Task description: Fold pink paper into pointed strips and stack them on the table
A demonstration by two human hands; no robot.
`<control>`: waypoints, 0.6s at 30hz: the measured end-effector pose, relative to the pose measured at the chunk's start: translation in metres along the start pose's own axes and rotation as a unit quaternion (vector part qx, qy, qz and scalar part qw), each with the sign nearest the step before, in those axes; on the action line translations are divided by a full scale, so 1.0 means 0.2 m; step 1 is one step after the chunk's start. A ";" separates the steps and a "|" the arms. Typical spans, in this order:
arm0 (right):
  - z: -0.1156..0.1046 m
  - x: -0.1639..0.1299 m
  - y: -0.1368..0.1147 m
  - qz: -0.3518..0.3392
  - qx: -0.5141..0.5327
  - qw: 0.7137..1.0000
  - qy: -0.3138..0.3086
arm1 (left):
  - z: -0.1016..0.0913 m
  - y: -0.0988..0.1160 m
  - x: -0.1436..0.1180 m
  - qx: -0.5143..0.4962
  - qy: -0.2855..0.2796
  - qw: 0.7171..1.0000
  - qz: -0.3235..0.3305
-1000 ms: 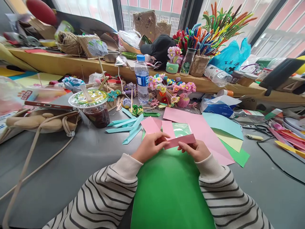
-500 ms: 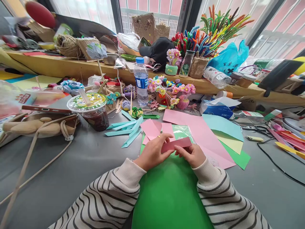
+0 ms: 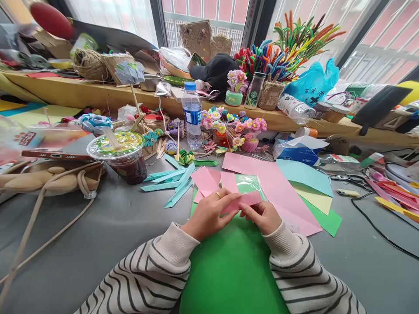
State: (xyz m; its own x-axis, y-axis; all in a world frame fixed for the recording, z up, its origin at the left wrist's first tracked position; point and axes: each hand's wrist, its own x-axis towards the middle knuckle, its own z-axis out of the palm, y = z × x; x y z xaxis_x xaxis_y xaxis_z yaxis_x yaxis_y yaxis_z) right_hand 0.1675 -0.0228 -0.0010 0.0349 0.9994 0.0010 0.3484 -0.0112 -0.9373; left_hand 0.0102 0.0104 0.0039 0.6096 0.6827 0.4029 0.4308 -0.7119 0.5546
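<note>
Both hands [image 3: 209, 216] are pinching a pink paper strip [image 3: 252, 198], seemingly mid-fold; folded turquoise strips [image 3: 185, 179] are lying beside flat pink pieces [image 3: 205, 179].

The gray table [image 3: 131, 231] supports a green sheet [image 3: 234, 274] below the gripping hands [image 3: 211, 214]. Left of the grip lie blue strips [image 3: 179, 194]; beyond it, right, a blue packet [image 3: 294, 153].

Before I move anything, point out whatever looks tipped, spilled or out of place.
A clear plastic bottle lies on its side near the front edge of the wooden shelf, as if toppled; the blue-capped bottle stands upright. No spill shows.
</note>
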 end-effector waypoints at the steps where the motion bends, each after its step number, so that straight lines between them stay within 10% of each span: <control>1: 0.00 0.00 0.00 0.002 0.000 1.000 0.000 | 0.00 0.00 0.00 0.001 0.002 1.000 0.001; 18: -0.02 0.00 -0.01 -0.065 0.110 0.992 -0.001 | 0.01 0.01 -0.01 -0.173 -0.010 0.982 -0.069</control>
State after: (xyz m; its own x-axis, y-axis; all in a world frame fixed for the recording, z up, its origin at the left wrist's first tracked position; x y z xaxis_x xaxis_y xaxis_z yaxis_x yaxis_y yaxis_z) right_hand 0.1710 -0.0222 0.0017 0.0005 0.9921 0.1252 0.1368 0.1239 -0.9828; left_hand 0.0103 0.0075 0.0029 0.5760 0.7632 0.2928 0.2609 -0.5110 0.8190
